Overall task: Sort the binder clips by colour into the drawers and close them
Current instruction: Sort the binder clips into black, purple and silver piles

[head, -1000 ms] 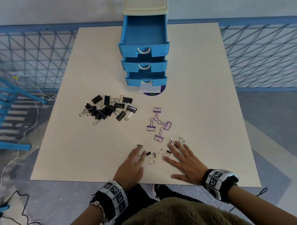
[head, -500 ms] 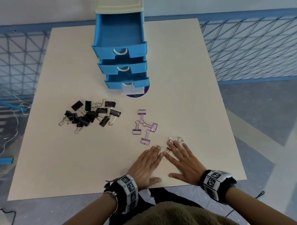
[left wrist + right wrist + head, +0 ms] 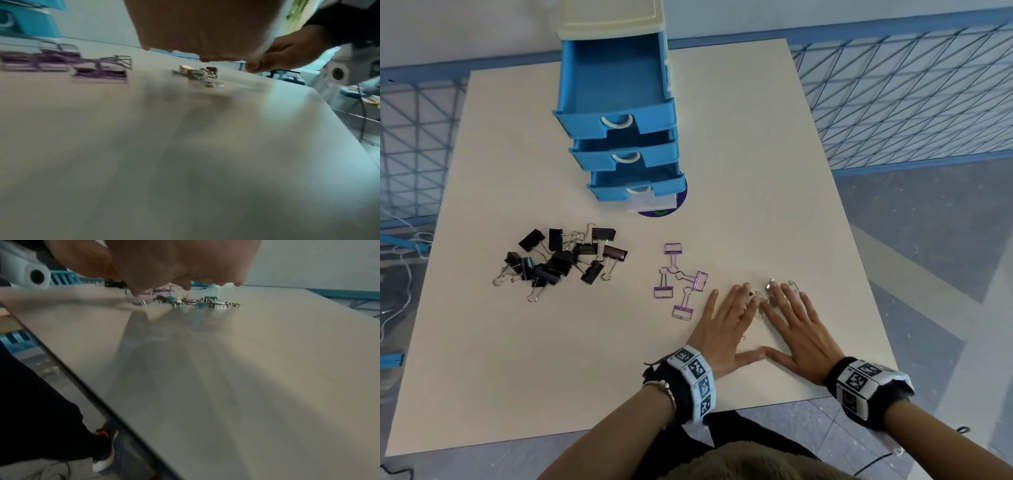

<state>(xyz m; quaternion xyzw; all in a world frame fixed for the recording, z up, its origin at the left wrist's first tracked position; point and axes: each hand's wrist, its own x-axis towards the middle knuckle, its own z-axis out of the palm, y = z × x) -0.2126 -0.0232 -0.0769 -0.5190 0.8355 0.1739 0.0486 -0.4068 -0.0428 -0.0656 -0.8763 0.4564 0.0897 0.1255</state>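
Both hands lie flat with straight, spread fingers, left hand [image 3: 722, 325] and right hand [image 3: 799, 329], fingertips over the small silver metal binder clips [image 3: 768, 299] at lower right of the cream table [image 3: 756, 171]. The wrist views show what the head view hides: the silver clips [image 3: 198, 75] lie in a tangled heap on the surface. Left of them four purple wire-frame clips [image 3: 679, 281] point different ways; further left, a black clip pile [image 3: 561, 260]. Upper centre, the blue plastic drawer tower [image 3: 619, 113] has three drawers pulled out.
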